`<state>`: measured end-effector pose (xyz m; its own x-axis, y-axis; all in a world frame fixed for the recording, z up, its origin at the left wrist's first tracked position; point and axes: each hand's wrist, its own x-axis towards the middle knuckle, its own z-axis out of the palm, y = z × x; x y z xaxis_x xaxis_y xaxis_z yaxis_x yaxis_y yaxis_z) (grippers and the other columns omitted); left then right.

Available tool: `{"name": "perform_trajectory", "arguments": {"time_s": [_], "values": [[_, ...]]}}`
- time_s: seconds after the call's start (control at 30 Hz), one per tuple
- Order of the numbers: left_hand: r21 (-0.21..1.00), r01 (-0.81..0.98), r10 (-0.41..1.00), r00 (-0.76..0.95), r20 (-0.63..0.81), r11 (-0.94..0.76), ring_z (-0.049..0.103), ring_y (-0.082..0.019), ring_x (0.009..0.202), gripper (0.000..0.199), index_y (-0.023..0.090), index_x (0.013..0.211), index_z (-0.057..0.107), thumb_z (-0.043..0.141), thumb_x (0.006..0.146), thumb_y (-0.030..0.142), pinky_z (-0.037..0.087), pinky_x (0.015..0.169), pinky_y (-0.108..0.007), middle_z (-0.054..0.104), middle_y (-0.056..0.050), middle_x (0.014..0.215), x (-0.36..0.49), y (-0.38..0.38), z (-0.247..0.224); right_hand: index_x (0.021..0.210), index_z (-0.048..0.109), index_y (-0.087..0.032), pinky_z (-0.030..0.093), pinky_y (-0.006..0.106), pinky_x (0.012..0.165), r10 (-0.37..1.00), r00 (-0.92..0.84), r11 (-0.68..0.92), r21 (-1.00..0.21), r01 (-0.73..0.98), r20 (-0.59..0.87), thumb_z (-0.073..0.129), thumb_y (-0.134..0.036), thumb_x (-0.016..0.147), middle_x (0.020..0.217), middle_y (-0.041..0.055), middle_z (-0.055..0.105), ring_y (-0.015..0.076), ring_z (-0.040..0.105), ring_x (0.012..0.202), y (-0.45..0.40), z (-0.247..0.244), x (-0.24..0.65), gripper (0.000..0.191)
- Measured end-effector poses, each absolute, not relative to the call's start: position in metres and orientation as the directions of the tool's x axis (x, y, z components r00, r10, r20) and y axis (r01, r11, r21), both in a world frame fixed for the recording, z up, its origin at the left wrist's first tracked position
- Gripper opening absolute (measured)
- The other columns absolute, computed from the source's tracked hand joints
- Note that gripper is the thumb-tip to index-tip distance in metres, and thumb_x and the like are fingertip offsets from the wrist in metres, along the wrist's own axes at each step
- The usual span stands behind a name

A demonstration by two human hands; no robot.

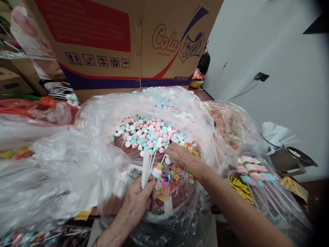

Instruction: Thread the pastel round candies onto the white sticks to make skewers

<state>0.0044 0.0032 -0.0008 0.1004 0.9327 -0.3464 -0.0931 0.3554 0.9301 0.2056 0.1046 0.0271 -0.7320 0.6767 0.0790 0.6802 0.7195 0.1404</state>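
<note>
My left hand (141, 195) is closed around a bundle of white sticks (146, 168) that point up. At its thumb and fingertips is a stick with candies (157, 171) in blue, pink, orange and yellow-green, its bare white end sticking out at the top. My right hand (180, 157) is at the near edge of a pile of pink, blue and white candies (151, 135), fingers bent and pressed together. Whatever they hold is hidden. A white candy (168, 160) lies just below those fingers. Small ring-shaped gummies (175, 176) lie right of the left hand.
Clear plastic bags (69, 171) surround the candy pile. A large cardboard box (102, 44) stands behind it. At right are finished candy skewers (254, 169), gold twist ties (241, 188), and a dark jug (290, 161) beside a container of white sticks (276, 133). Another person (33, 37) is at the far left.
</note>
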Motion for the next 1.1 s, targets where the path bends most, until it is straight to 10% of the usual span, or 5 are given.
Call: {"name": "perform_trajectory", "arguments": {"time_s": [0.3, 0.57, 0.9, 1.1], "values": [[0.925, -0.104, 0.928, 0.124, -0.352, 0.365, 0.033, -0.005, 0.026, 0.041, 0.019, 0.057, 0.051, 0.065, 0.07, 0.055, 0.02, 0.029, -0.017, 0.046, 0.007, 0.039, 0.004, 0.004, -0.002, 0.095, 0.061, -0.017, 0.043, 0.029, 0.075, 0.783, -0.597, 0.617, -0.099, 0.781, 0.176, 0.05, -0.005, 0.085, 0.091, 0.0055, 0.061, 0.0188, 0.054, 0.086, 0.105, 0.028, 0.198, 0.019], [0.933, -0.096, 0.934, 0.125, -0.334, 0.347, 0.033, -0.005, 0.027, 0.04, 0.019, 0.06, 0.052, 0.063, 0.074, 0.055, 0.02, 0.029, -0.017, 0.049, 0.006, 0.041, 0.002, 0.003, -0.006, 0.098, 0.061, -0.015, 0.044, 0.033, 0.077, 0.759, -0.615, 0.601, 0.133, 0.788, 0.213, 0.05, -0.003, 0.087, 0.092, 0.0098, 0.062, 0.0234, 0.054, 0.088, 0.087, 0.026, 0.183, 0.019], [0.94, -0.055, 0.936, 0.126, -0.329, 0.338, 0.031, -0.006, 0.027, 0.04, 0.02, 0.057, 0.051, 0.061, 0.076, 0.054, 0.019, 0.03, -0.017, 0.039, 0.008, 0.032, 0.001, 0.002, 0.002, 0.095, 0.06, -0.02, 0.038, 0.025, 0.061, 0.953, -0.256, 0.3, -0.415, 0.859, 0.159, 0.051, -0.018, 0.086, 0.071, -0.0016, 0.06, 0.0148, 0.053, 0.063, 0.064, 0.039, 0.192, 0.013], [0.941, -0.072, 0.94, 0.108, -0.323, 0.332, 0.033, -0.006, 0.028, 0.042, 0.019, 0.057, 0.052, 0.064, 0.075, 0.056, 0.02, 0.031, -0.018, 0.042, 0.008, 0.035, 0.001, 0.002, 0.003, 0.088, 0.061, -0.019, 0.04, 0.026, 0.071, 0.952, -0.201, 0.292, -0.494, 0.819, 0.23, 0.052, -0.018, 0.084, 0.088, 0.0025, 0.065, 0.0158, 0.057, 0.08, 0.08, 0.042, 0.193, 0.011]]}}
